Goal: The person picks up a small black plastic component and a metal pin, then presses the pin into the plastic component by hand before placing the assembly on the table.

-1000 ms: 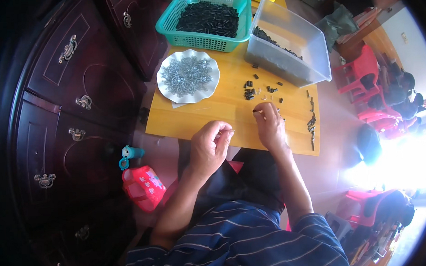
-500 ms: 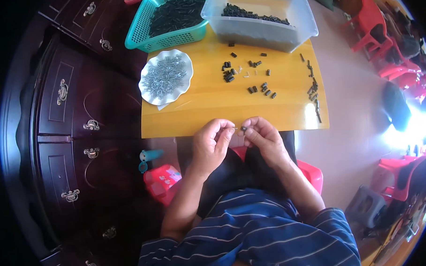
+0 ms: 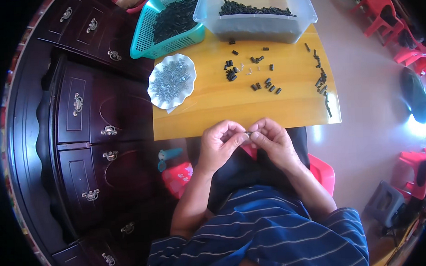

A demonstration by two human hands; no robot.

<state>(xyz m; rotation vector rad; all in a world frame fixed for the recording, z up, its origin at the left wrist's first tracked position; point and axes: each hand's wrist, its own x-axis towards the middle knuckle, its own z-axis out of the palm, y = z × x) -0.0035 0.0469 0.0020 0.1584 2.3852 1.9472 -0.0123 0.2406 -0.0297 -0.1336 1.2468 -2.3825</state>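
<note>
Just beyond my lap, near the table's front edge, both hands meet fingertip to fingertip. My right hand [image 3: 275, 144] pinches a small black cylindrical piece [image 3: 249, 133], mostly covered by the fingers. My left hand [image 3: 220, 146] is closed in a pinch against it; the thin metal pin seen there a moment ago is now hidden. Similar black pieces [image 3: 231, 75] lie in loose groups on the yellow table [image 3: 198, 119], with a few tiny light slivers [image 3: 249, 71] among them. A white scalloped plate [image 3: 192, 89] at the left holds many small silvery metal parts [image 3: 170, 83].
At the table's far side stand a green basket [image 3: 146, 46] and a clear plastic bin [image 3: 261, 30], both holding black pieces. A line of black pieces [image 3: 323, 80] runs along the right edge. Dark wooden drawers [image 3: 76, 105] stand left; red chairs [image 3: 380, 14] and a grey stool [image 3: 384, 204] stand right.
My hands have come together, closing the gap between the metal pin and the black piece. The whole view has shifted slightly, with the table now further right.
</note>
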